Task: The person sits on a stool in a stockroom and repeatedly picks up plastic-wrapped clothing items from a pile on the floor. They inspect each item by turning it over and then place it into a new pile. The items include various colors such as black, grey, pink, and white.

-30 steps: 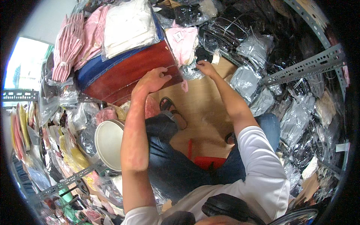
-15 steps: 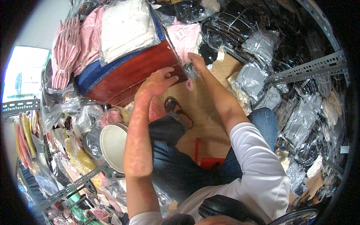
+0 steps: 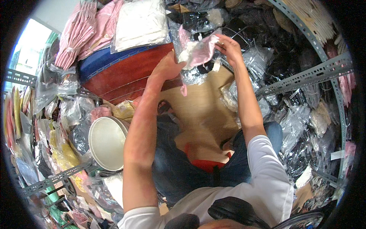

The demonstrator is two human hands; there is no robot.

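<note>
A pink piece of cloth (image 3: 205, 53) with a white side is stretched between my two hands, past the right end of a red and blue box. My right hand (image 3: 231, 50) pinches its upper right edge. At its lower left edge, beside the box's corner, my left hand (image 3: 167, 68) is closed on the whitish part. The folds hide what kind of article it is. On the red and blue box (image 3: 129, 72) lie a flat clear bag of white folded cloth items (image 3: 142, 26) and tied bundles of pink cloth items (image 3: 79, 32).
A white round bucket (image 3: 108, 143) stands left of my left forearm. Perforated metal shelf bars (image 3: 305, 74) cross at the right and lower left. Bagged dark and grey goods (image 3: 291, 129) are heaped on the right. A red object (image 3: 207, 165) lies between my legs.
The pink cloth has been lifted and spread out, showing its white side. My right hand rose up and right with it; my left hand moved from the box's red side to the cloth.
</note>
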